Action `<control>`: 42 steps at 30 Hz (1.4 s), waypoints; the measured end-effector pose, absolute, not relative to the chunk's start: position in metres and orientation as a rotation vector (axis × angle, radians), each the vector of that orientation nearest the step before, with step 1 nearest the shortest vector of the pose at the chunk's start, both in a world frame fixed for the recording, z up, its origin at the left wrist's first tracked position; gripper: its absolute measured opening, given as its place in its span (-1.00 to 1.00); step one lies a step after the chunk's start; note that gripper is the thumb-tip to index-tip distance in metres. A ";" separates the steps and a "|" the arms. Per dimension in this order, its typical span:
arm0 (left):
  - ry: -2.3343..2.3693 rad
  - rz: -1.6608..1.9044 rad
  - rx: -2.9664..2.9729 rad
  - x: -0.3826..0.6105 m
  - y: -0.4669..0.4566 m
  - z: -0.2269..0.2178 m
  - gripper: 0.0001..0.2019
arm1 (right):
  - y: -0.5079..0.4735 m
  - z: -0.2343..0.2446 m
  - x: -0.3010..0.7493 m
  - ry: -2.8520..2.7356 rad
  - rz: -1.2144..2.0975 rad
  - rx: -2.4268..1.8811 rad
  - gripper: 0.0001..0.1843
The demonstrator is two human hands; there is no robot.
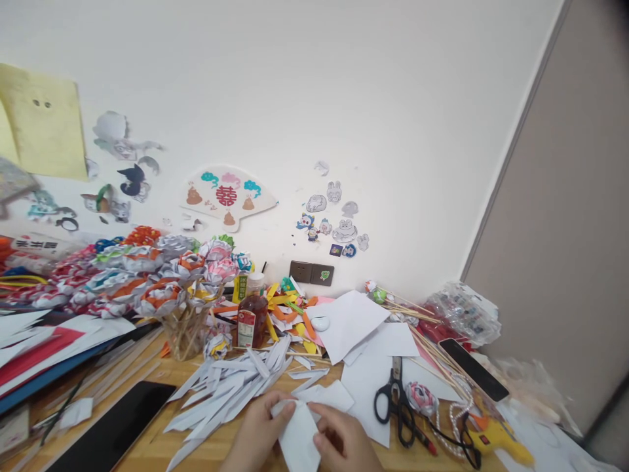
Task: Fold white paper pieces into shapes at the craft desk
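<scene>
At the bottom centre both my hands grip a small white piece of paper (299,436). My left hand (258,436) pinches its upper left edge with thumb and fingers. My right hand (346,446) presses on its right side with fingers curled. Just above the hands lies a heap of narrow white folded paper strips (230,387) on the wooden table (206,452). Black-handled scissors (393,396) lie to the right of my right hand on white sheets (366,383).
A bunch of paper flowers (147,275) stands in a clear cup (184,334) at the left. Also here: a bottle of brown liquid (252,318), a dark tablet (113,432), a phone (474,370), a yellow glue gun (496,436), wooden skewers (432,347), coloured paper sheets (39,354).
</scene>
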State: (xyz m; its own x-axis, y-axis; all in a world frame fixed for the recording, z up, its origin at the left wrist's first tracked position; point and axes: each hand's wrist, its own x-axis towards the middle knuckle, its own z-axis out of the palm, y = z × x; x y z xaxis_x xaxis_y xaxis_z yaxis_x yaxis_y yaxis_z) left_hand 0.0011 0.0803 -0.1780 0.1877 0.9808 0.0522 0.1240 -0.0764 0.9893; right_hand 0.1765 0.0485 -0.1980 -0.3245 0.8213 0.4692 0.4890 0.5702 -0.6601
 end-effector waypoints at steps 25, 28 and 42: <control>0.988 0.949 1.385 0.010 0.085 -0.192 -0.47 | 0.053 -0.194 0.183 -1.458 1.078 -0.931 -0.44; 1.000 0.924 1.385 0.011 0.084 -0.191 -0.47 | 0.056 -0.191 0.183 -1.485 1.127 -0.915 -0.58; 1.050 0.818 1.582 0.009 0.076 -0.176 -0.58 | 0.060 -0.196 0.182 -1.594 1.028 -1.058 -0.60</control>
